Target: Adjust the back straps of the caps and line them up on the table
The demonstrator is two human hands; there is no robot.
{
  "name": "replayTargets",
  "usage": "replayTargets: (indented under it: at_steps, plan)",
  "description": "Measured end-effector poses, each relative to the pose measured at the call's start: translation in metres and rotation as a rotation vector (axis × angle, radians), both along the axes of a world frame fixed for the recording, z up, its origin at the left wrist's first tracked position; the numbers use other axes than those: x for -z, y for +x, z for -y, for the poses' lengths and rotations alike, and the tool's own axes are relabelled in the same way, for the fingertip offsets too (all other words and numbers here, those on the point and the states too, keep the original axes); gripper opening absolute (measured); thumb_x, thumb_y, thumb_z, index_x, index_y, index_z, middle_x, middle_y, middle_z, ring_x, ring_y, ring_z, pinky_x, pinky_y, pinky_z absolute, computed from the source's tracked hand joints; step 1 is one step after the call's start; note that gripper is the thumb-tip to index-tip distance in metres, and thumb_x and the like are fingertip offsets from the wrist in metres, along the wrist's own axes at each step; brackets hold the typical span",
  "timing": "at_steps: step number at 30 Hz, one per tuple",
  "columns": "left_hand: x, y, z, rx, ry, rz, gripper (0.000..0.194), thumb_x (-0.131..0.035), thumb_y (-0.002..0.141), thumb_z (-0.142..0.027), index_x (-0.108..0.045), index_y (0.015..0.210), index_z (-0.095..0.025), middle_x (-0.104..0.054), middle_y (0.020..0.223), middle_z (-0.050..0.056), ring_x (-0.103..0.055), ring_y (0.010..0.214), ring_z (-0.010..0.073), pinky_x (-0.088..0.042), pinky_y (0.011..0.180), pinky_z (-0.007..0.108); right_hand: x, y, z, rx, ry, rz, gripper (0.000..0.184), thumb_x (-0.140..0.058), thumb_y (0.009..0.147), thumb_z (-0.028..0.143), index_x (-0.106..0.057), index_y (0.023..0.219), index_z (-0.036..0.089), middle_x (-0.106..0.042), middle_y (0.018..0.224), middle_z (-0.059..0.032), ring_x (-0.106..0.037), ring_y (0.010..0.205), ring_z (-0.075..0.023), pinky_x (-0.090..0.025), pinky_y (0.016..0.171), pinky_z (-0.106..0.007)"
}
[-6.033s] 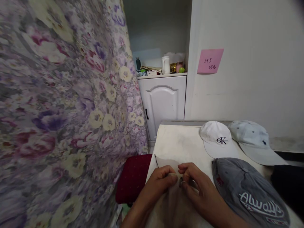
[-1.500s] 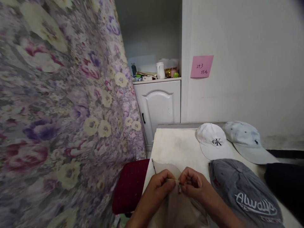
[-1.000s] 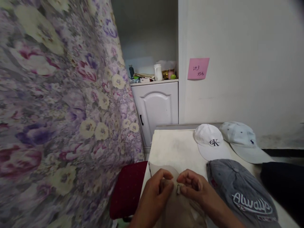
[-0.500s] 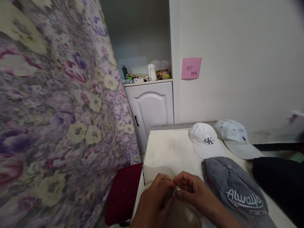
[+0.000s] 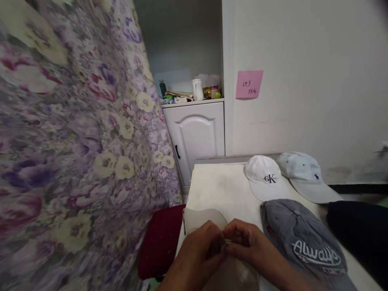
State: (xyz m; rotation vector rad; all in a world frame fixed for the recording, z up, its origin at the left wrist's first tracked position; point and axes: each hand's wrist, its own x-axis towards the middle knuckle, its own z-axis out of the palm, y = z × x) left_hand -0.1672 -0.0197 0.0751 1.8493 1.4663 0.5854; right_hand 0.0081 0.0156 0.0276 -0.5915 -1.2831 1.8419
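Note:
A beige cap [image 5: 203, 218] lies at the near edge of the table, its curved brim pointing away from me and its crown partly under my hands. My left hand [image 5: 200, 248] is closed in a pinch at the cap's back strap. Against its fingertips, my right hand [image 5: 250, 244] pinches the small metal buckle [image 5: 226, 242] of that strap. Fingers hide most of the strap and buckle, so how the strap runs through cannot be told. Right of my right hand sits a grey cap [image 5: 303, 238] with white "Always" lettering.
Behind the grey cap are a white cap [image 5: 263, 173] and a pale blue cap [image 5: 301, 173]. A dark cloth item [image 5: 357, 230] lies at right. Left of the cream-covered table [image 5: 218, 182] are a red stool [image 5: 160, 238] and a floral curtain [image 5: 91, 141]. A white cabinet [image 5: 198, 137] stands behind.
The fingertips came apart a second ago, baring the buckle, and have since closed together over it. The view has shifted, moving the scene leftward overall. The other caps stay put.

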Motion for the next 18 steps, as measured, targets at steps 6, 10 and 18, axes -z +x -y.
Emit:
replayTargets:
  at_steps: [6,10,18]
  plan:
    - [-0.0004,-0.0032,0.0018,-0.007,-0.054,0.061,0.011,-0.061,0.073,-0.016,-0.053,0.076,-0.022,-0.055,0.081,-0.004,-0.051,0.078,0.0159,-0.032,0.069,0.028,0.0050,-0.0007,-0.0003,0.012,0.002,0.033,0.019,-0.079,0.068,0.012,-0.070,0.081,0.021,-0.069,0.072,0.0054,-0.063,0.072,-0.0134,-0.043,0.068,-0.025]
    - [0.0031,-0.0001,0.0009,-0.051,-0.049,0.023,0.011,-0.060,0.072,-0.015,-0.051,0.073,-0.022,-0.056,0.079,-0.003,-0.052,0.078,0.0172,-0.033,0.068,0.029,0.0039,0.0012,-0.0012,0.024,0.050,0.086,0.016,-0.080,0.070,0.018,-0.070,0.082,0.021,-0.069,0.073,0.0043,-0.063,0.072,-0.0142,-0.043,0.068,-0.027]
    - [0.0074,0.0002,-0.0021,-0.089,-0.070,0.032,0.018,-0.067,0.075,-0.026,-0.060,0.091,-0.022,-0.065,0.087,-0.002,-0.057,0.084,0.0190,-0.036,0.069,0.028,0.0098,0.0010,-0.0023,0.091,0.048,0.157,0.025,-0.082,0.068,0.029,-0.062,0.078,0.018,-0.061,0.068,0.0046,-0.054,0.065,-0.0122,-0.036,0.062,-0.025]
